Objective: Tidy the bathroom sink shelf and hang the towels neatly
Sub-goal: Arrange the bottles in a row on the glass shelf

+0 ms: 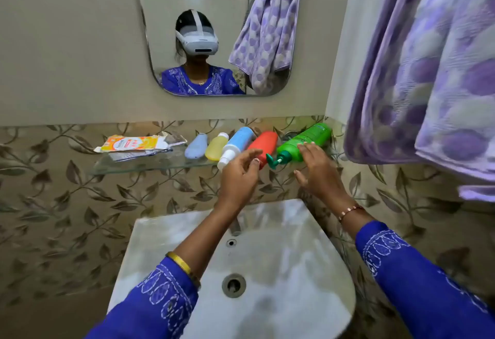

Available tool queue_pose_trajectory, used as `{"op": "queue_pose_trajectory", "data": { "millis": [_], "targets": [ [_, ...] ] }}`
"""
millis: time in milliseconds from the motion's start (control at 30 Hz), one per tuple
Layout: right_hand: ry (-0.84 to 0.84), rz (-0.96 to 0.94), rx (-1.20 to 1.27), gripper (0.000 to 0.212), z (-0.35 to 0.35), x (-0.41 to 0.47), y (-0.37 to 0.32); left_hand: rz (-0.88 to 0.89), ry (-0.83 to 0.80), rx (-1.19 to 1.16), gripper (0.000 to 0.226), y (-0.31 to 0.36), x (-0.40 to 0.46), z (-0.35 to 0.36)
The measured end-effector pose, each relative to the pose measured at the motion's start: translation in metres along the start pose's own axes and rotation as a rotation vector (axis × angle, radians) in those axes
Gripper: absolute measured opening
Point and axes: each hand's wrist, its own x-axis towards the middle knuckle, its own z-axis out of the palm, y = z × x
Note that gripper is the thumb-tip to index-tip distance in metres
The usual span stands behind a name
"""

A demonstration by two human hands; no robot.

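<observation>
A glass shelf [139, 165] above the sink carries several bottles lying on their sides: a pale blue one [196, 146], a yellow one [216, 147], a blue and white one [237, 143], a red one [263, 145] and a green pump bottle [302, 140]. An orange packet [128, 143] lies on papers at the shelf's left. My left hand [239, 178] hovers open in front of the red bottle. My right hand [317, 170] is open, its fingertips resting on the green bottle. A purple dotted towel [434, 76] hangs bunched at the right.
A white basin [308, 271] sits directly below my arms, its tap [235, 227] under my left wrist. The mirror [166, 52] on the wall reflects a person and the towel. Leaf-patterned tiles cover the wall behind the shelf.
</observation>
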Motion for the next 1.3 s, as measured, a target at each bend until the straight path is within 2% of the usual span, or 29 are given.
{"op": "queue_pose_trajectory", "data": {
  "millis": [133,333,500,700,867,933,1067,1200,1233,1300],
  "targets": [
    [-0.041,-0.04,-0.048,0.074,0.009,0.012,0.008,-0.01,-0.035,-0.056,0.028,0.002,0.026,0.006],
    [0.002,-0.035,-0.04,0.071,0.022,0.026,0.013,-0.017,-0.124,-0.13,0.026,-0.004,0.06,0.02],
    [0.017,-0.079,-0.02,0.069,0.021,0.03,0.019,-0.131,-0.179,-0.339,0.024,0.003,0.09,0.019],
    [0.147,0.053,0.196,0.063,0.008,0.03,0.014,-0.234,-0.16,-0.638,0.023,-0.003,0.096,0.017],
    [0.339,0.189,0.45,0.046,-0.025,0.057,0.008,-0.219,-0.168,-0.686,0.026,-0.004,0.104,0.047],
    [0.379,0.22,0.598,0.044,-0.033,0.071,0.011,-0.189,-0.194,-0.663,0.027,-0.003,0.11,0.062],
    [0.418,0.295,0.859,0.022,-0.039,0.101,0.017,-0.18,-0.228,-0.485,0.041,0.001,0.119,0.088],
    [0.39,0.353,1.03,0.014,-0.039,0.124,0.032,-0.158,-0.242,-0.335,0.054,-0.001,0.129,0.114],
    [0.364,0.374,1.084,0.016,-0.038,0.129,0.037,-0.15,-0.256,-0.291,0.055,-0.002,0.132,0.12],
    [0.308,0.407,1.177,0.039,-0.035,0.137,0.046,-0.143,-0.273,-0.228,0.054,-0.003,0.137,0.131]
  ]
}}
